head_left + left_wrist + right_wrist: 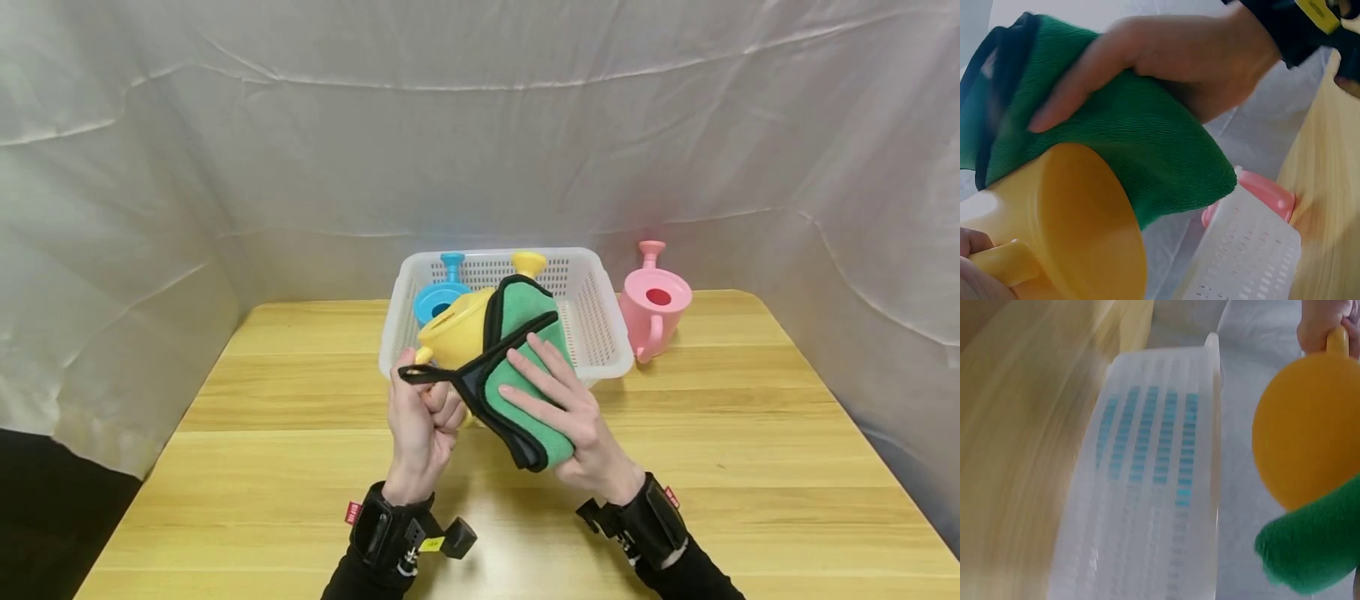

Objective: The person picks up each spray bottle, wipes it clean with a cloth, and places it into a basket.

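A yellow toy watering can (454, 329) is held up, tilted, over the front of the white basket. My left hand (422, 417) grips its handle. Over the can's side lies a folded green cloth (528, 383) with black edging and a loop. My right hand (573, 417) holds this cloth against the can, fingers spread over its top. In the left wrist view the can's round base (1094, 225) faces the camera, and one digit of the right hand (1172, 56) stretches along the cloth. In the right wrist view the cloth's rolled end (1310, 544) overlaps the can's base.
The white slotted basket (615, 354) stands on the wooden table (300, 483) near the back curtain. Inside it, at the left, is a blue watering can (431, 298). A pink watering can (647, 304) stands right beside the basket's right wall.
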Tool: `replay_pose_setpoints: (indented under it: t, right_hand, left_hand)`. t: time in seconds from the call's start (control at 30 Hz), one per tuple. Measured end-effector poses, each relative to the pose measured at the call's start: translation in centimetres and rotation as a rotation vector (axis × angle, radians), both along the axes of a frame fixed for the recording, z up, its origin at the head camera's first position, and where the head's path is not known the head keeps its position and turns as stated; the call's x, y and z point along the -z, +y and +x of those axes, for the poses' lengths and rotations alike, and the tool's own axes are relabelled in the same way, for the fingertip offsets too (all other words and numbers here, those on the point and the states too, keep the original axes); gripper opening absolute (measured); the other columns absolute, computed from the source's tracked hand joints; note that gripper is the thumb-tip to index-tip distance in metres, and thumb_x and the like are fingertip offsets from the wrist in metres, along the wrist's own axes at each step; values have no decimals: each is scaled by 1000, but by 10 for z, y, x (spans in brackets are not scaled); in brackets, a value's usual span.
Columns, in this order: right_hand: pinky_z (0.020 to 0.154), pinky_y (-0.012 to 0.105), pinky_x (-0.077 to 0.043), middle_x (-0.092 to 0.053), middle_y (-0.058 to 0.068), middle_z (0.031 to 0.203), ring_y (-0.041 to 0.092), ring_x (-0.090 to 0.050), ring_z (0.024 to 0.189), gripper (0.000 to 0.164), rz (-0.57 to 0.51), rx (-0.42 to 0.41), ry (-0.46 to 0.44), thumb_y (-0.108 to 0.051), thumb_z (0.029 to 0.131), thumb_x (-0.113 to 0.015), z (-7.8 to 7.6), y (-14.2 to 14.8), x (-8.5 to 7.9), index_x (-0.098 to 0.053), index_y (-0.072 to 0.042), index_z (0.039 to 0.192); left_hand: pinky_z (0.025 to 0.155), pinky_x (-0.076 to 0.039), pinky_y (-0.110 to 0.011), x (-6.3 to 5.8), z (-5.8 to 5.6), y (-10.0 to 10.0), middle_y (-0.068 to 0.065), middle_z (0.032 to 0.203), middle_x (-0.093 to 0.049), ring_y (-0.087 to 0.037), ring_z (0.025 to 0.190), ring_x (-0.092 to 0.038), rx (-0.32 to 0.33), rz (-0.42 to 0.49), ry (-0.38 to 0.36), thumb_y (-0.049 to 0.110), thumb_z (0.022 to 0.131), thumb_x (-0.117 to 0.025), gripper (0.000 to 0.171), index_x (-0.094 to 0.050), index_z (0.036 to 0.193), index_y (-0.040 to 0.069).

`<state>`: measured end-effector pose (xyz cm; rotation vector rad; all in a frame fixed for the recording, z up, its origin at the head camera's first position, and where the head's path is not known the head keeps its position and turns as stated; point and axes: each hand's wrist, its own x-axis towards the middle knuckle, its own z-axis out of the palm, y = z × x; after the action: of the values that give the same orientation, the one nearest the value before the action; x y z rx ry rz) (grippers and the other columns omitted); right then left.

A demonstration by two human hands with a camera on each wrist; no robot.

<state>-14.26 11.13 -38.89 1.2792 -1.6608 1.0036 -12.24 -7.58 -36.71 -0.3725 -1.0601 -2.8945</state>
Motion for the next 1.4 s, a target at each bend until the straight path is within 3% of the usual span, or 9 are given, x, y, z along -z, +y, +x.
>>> replay_pose_setpoints:
  t: [0.1,0.23,0.4,0.53,0.7,0.87,1.0,1.23,1.4]
  right_hand:
    - [127,47,-22,-31,29,160,38,-26,154,52,-82,12,-135,-18,97,-54,2,-2,1,-48,5,144]
    - [127,37,-20,-27,36,158,34,-25,154,64,-155,65,-360,-20,100,-54,7,-2,-1,-32,15,148]
    - [128,33,-18,-36,34,154,30,-25,155,71,-147,92,-451,-29,99,-62,10,1,-5,-33,11,150]
    - [128,35,-19,-39,33,152,32,-26,155,67,-123,106,-385,-29,99,-61,8,1,-4,-37,10,149]
    - [127,45,-22,-38,30,154,41,-28,152,66,-24,152,-203,-42,100,-50,7,0,-4,-45,4,147]
    - [126,54,-19,-42,20,157,41,-29,152,66,101,220,-3,-58,100,-41,7,-1,-5,-55,-10,144]
    - [125,56,-17,-46,14,156,39,-30,152,65,134,169,88,-62,100,-40,5,1,-7,-63,-14,136]
    - [126,54,-19,-56,11,148,39,-36,149,59,116,-54,70,-59,99,-46,-1,15,-14,-71,-10,123]
    - [126,53,-19,-56,11,148,39,-36,149,57,125,-96,42,-57,98,-51,0,19,-17,-71,-11,123]
  left_hand:
    - [39,-5,-26,-1,2,5,7,50,-17,-6,41,-12,-45,-43,-8,28,109,-21,47,-23,63,20]
    - [37,-5,-31,-1,5,12,6,47,-18,-12,40,-9,-89,-134,63,30,110,-22,48,-24,62,20]
    - [36,-4,-32,1,6,16,6,47,-19,-14,40,-7,-86,-162,94,31,110,-22,48,-26,63,21]
    - [35,-5,-30,1,6,15,8,46,-19,-13,40,-8,-80,-157,92,30,110,-21,48,-25,63,22]
    - [36,-6,-27,0,6,13,8,48,-19,-9,40,-10,-58,-109,68,30,110,-21,47,-22,64,20]
    - [34,-22,-15,-1,7,12,15,50,-32,2,38,-27,-98,-94,-97,38,109,-32,48,-33,64,21]
    - [39,-32,-11,-5,6,11,15,54,-36,5,42,-35,-88,-45,-210,39,107,-35,44,-35,67,22]
    - [42,-10,-19,-13,5,3,13,45,-29,-2,39,-19,39,111,-277,39,109,-26,52,-32,60,23]
    - [43,-6,-21,-15,6,0,12,45,-26,-3,39,-16,70,144,-277,42,109,-26,54,-31,58,23]
